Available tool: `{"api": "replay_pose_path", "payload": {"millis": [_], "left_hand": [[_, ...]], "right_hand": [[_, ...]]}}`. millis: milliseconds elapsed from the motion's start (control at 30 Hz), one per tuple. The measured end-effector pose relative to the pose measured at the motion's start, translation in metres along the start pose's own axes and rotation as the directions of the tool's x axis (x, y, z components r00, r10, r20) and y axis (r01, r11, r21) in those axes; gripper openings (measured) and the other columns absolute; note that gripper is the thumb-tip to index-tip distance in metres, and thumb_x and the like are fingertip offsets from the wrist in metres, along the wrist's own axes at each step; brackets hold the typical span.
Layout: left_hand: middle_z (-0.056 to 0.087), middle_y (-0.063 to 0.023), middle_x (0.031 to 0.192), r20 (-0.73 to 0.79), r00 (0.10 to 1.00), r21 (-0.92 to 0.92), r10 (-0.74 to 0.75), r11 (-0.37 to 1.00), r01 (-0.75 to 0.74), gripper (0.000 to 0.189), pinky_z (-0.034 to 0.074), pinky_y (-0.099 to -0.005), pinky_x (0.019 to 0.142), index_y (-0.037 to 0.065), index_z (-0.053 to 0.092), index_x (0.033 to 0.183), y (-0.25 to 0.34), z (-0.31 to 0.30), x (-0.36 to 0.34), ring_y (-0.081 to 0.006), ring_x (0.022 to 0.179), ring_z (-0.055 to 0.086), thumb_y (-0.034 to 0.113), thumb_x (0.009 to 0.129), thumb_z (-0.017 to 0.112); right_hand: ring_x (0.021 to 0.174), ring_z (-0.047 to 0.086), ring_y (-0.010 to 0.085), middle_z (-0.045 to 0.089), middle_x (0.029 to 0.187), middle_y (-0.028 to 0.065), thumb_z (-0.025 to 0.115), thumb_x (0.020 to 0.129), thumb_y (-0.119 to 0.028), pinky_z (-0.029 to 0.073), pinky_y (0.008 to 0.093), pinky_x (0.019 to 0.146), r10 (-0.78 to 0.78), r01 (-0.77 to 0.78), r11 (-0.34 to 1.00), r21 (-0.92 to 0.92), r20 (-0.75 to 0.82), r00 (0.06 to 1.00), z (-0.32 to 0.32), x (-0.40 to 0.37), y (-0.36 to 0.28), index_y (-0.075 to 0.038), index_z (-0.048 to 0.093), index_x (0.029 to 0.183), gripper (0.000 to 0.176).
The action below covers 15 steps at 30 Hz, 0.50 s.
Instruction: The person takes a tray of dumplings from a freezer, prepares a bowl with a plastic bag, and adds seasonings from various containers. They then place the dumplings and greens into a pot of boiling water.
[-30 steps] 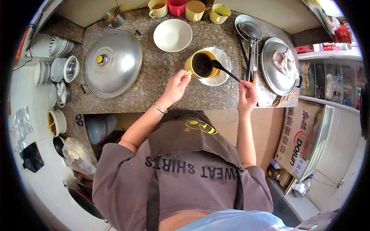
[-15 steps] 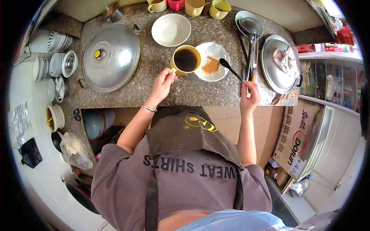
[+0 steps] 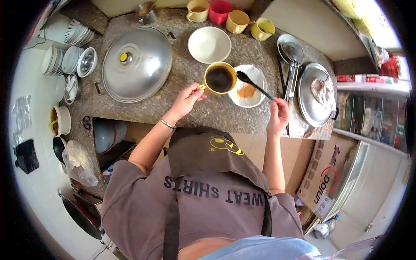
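Note:
My left hand (image 3: 187, 100) is closed on the handle of a yellow mug (image 3: 219, 78) with dark liquid in it. Between the fingers of my right hand (image 3: 278, 116) is the thin handle of a black spoon (image 3: 255, 86). Its bowl sits beside the mug's right rim, above a white bowl lined with clear plastic (image 3: 255, 100). A light brown paste or powder (image 3: 246, 90) lies in that lined bowl. Behind the mug stands a plain white bowl (image 3: 209, 44) with nothing visible inside.
A large lidded pan (image 3: 143, 69) stands left on the stone counter. At right are strainers (image 3: 291, 52) and a second metal lid (image 3: 310, 97) with a cloth (image 3: 323, 93) on it. Several cups line the back, including a red one (image 3: 219, 11). Stacked dishes (image 3: 54, 60) stand far left.
The spoon has moved left, its bowl now close to the mug's rim. My right hand moved with it. The whole view has shifted a little, and the mug stays in my left hand.

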<state>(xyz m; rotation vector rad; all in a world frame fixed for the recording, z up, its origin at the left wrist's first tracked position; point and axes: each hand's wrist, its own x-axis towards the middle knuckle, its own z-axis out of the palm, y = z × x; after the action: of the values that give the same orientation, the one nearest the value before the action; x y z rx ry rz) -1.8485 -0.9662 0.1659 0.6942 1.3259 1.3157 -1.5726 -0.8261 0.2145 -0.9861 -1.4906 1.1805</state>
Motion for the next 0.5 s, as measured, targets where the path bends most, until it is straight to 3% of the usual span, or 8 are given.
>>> {"api": "replay_pose_path", "payload": {"millis": [67,167,233,300,400,467,500], "left_hand": [[0.056,-0.0019,0.091,0.008,1.0,-0.007,-0.005,1.0,0.005,0.015,0.044,-0.0236,0.074,0.004,0.051,0.099,0.014,-0.014,0.002,-0.0109,0.088,0.058,0.018,0.094,0.046],[0.055,-0.0014,0.093,0.049,0.999,0.014,0.001,1.0,-0.002,0.015,0.045,-0.0245,0.075,0.004,0.051,0.099,0.032,-0.051,0.017,-0.0117,0.09,0.058,0.017,0.094,0.044],[0.055,-0.0009,0.092,0.06,0.998,0.008,-0.004,1.0,0.004,0.015,0.046,-0.0261,0.077,0.004,0.051,0.098,0.046,-0.075,0.03,-0.0133,0.093,0.058,0.017,0.094,0.045],[0.056,-0.0016,0.09,0.027,1.0,-0.052,0.012,0.999,-0.011,0.014,0.048,-0.028,0.078,0.005,0.051,0.1,0.066,-0.099,0.046,-0.016,0.093,0.06,0.017,0.093,0.046],[0.055,-0.0028,0.079,-0.079,0.997,-0.125,0.004,0.992,-0.014,0.013,0.049,-0.0299,0.077,0.008,0.05,0.1,0.09,-0.145,0.079,-0.02,0.09,0.063,0.018,0.092,0.05],[0.057,-0.0031,0.082,-0.169,0.985,-0.095,-0.029,0.995,0.013,0.015,0.049,-0.029,0.073,0.008,0.051,0.101,0.106,-0.172,0.108,-0.019,0.089,0.063,0.02,0.092,0.05],[0.061,-0.0045,0.09,-0.159,0.987,0.016,0.008,1.0,-0.005,0.021,0.05,-0.0282,0.068,0.007,0.052,0.106,0.103,-0.191,0.127,-0.017,0.087,0.063,0.022,0.093,0.049]], "right_hand": [[0.084,0.054,0.01,0.058,0.093,0.0034,0.058,0.085,0.0,0.043,0.0224,0.075,0.004,-0.006,1.0,0.023,0.089,0.996,0.038,0.005,-0.006,-0.001,0.061,0.092,0.008],[0.082,0.057,0.0144,0.061,0.088,0.0065,0.061,0.08,0.002,0.044,0.0255,0.076,-0.133,0.162,0.981,-0.105,0.238,0.962,0.095,0.019,-0.01,-0.001,0.063,0.097,0.017],[0.084,0.057,0.0121,0.06,0.094,0.0059,0.059,0.082,0.003,0.045,0.0243,0.078,-0.179,0.247,0.959,-0.137,0.38,0.907,0.129,0.03,-0.023,0.0,0.06,0.107,0.026],[0.079,0.057,0.0129,0.062,0.087,0.0047,0.063,0.079,0.0,0.046,0.0259,0.074,-0.155,0.237,0.963,-0.129,0.457,0.876,0.153,0.036,-0.029,-0.003,0.057,0.114,0.036],[0.078,0.057,0.011,0.062,0.088,0.0036,0.064,0.079,-0.002,0.046,0.026,0.075,-0.035,0.067,0.996,-0.061,0.424,0.905,0.165,0.03,-0.011,-0.005,0.044,0.129,0.054],[0.078,0.057,0.0112,0.062,0.088,0.0036,0.063,0.079,-0.002,0.047,0.0263,0.076,0.023,0.012,0.995,-0.095,0.361,0.932,0.155,0.024,0.002,-0.005,0.043,0.129,0.054],[0.078,0.058,0.0114,0.061,0.088,0.0035,0.063,0.079,-0.002,0.047,0.0265,0.076,0.081,-0.046,0.992,-0.115,0.317,0.945,0.143,0.018,0.008,-0.005,0.043,0.13,0.054]]}}
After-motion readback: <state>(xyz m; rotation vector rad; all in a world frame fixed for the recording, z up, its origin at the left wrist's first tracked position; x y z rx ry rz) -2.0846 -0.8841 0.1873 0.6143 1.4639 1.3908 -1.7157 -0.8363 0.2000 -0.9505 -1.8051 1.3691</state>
